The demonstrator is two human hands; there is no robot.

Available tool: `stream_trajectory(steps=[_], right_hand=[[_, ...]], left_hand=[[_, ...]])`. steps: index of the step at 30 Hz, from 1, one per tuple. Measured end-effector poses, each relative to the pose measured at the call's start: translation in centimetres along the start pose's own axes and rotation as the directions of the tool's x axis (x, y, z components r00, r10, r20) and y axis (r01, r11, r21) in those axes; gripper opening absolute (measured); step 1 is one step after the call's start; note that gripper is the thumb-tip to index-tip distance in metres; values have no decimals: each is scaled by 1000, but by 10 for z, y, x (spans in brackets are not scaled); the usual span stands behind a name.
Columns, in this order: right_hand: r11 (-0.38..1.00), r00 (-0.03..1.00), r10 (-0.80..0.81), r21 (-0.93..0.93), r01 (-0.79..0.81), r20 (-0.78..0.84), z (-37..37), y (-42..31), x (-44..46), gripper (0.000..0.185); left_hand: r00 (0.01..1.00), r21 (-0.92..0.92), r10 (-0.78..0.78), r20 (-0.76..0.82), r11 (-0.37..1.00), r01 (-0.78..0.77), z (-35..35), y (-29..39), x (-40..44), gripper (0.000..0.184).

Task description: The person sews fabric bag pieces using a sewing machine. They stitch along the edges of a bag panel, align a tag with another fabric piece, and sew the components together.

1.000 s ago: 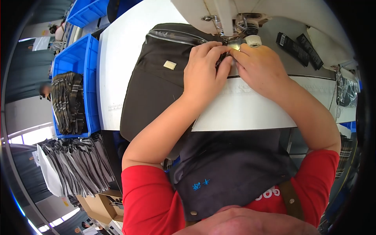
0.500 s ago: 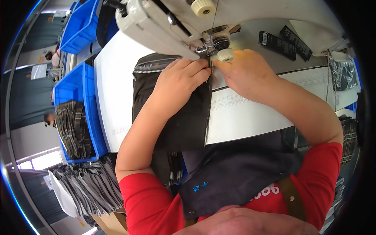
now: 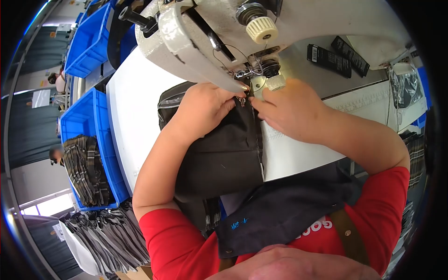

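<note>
Dark fabric [image 3: 217, 161] lies under the sewing machine [image 3: 186, 46], hanging over the front of the white table. A silver zipper [image 3: 170, 101] crosses its upper left part. My left hand [image 3: 203, 108] is closed on the fabric just left of the needle area, its fingertips partly hidden by the machine's lever. Beside those fingertips a small metal zipper pull [image 3: 241, 101] shows. My right hand [image 3: 289, 111] is on the other side of the needle, thumb and fingers pinched at the fabric's right edge; its upper fingers are partly behind a cream dial [image 3: 276, 82].
Two black printed boxes [image 3: 329, 60] lie on the machine bed at right, with a clear plastic packet [image 3: 407, 86] farther right. A blue bin [image 3: 105, 140] at left holds folded plaid cloth [image 3: 86, 170]. Stacked grey pieces [image 3: 105, 238] hang below it. Another person [image 3: 57, 154] is in the background.
The view has shifted slightly. My left hand has drawn back a little from the needle, and the zipper pull now shows between my hands. The fabric's lower edge has swung right and bunched.
</note>
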State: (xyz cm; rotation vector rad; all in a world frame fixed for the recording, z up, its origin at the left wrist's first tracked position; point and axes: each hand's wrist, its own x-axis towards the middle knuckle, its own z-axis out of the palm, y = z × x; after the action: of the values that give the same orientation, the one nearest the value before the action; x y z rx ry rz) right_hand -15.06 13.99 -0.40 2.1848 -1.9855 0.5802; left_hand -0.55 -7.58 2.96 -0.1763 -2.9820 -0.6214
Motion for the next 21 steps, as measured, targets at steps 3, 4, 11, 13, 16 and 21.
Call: stream_trajectory(steps=[3, 4, 11, 13, 16, 21], right_hand=[[1000, 1000, -26, 18, 26, -11, 4, -8, -4, 33], [999, 999, -44, -1, 44, 22, 5, -10, -5, 33], [995, 994, -104, -8, 104, 20, 7, -12, -9, 16], [992, 993, -111, -49, 113, 42, 6, -13, -9, 9], [989, 989, -135, -53, 138, 65, 6, -13, -9, 7], [982, 960, -174, -33, 186, 218, -11, -22, -18, 5]], left_hand=[[1000, -54, -4, -26, 999, 2, 0, 0, 1, 27], [1000, -53, -5, -27, 999, 4, -1, 1, 1, 27], [996, 13, -94, 0, 995, 94, -1, 15, 3, 31], [995, 16, -101, -8, 995, 101, 1, 17, 4, 30], [995, -13, -39, -89, 999, 38, 7, 16, 2, 29], [979, 118, 21, -201, 993, 3, 22, 34, -1, 33]])
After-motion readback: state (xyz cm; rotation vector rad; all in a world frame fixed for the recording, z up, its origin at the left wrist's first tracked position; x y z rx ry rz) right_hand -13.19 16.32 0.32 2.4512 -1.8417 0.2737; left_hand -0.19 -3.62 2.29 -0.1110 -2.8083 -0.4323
